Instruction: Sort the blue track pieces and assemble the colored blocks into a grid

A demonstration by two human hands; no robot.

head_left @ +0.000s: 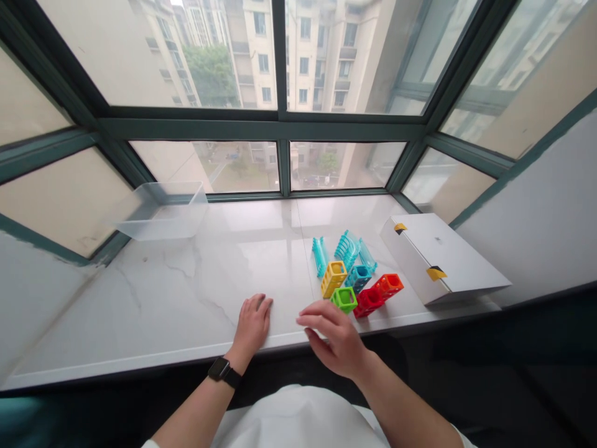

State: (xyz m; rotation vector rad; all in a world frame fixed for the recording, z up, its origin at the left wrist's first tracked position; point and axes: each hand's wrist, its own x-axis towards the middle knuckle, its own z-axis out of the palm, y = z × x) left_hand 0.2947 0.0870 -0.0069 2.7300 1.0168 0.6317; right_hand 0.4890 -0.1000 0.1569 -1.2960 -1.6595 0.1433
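Note:
My left hand [254, 322] rests on the white marble sill near its front edge, fingers lightly bent, with nothing visible in it. A dark watch [219, 368] is on that wrist. My right hand [333, 336] hovers over the front edge, thumb and fingers apart, holding nothing. Just beyond its knuckles stands a green block [344, 300], hollow and square. Close by are a yellow block [334, 279], a blue block [358, 277], a dark red block [368, 301] and an orange-red block [389, 285]. Behind these lie clear turquoise pieces, a curved ribbed one [347, 249] and two straight ones [320, 256].
A clear plastic bin [165, 218] stands at the back left of the marble sill [186, 323]. On the right, a white box [452, 255] with yellow-and-black tabs leans near the wall. Dark green window frames [261, 129] enclose the sill.

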